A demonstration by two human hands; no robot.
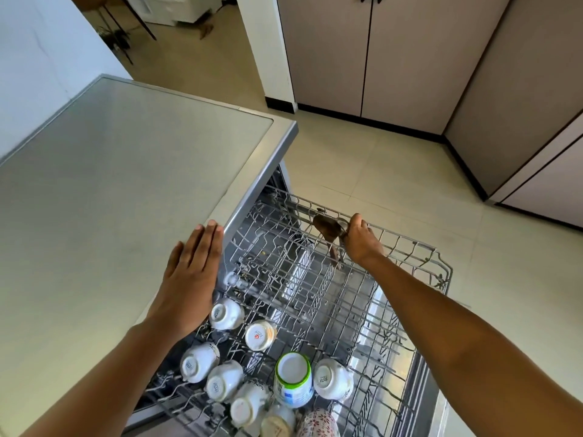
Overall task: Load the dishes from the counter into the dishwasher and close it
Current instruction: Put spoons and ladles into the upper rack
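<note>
White upturned cups (226,313), at least six, one rack (410,244); left hand (189,279) flat on counter (110,200); right hand (361,241) clasping two spoons (326,227).

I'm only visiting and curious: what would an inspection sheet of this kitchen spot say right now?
Surface: grey counter; the left hand rests flat on its edge.
Job's things: the pulled-out dishwasher rack holds upturned white cups, a green-rimmed mug and a floral-patterned dish; a brown utensil is at the rack's far rim.
Clutter: nothing seen.
Grips: left hand open, fingers straight; right hand holds the brown utensil.
Cables: nothing seen.
Surroundings: tiled floor, closed cabinet doors.
</note>
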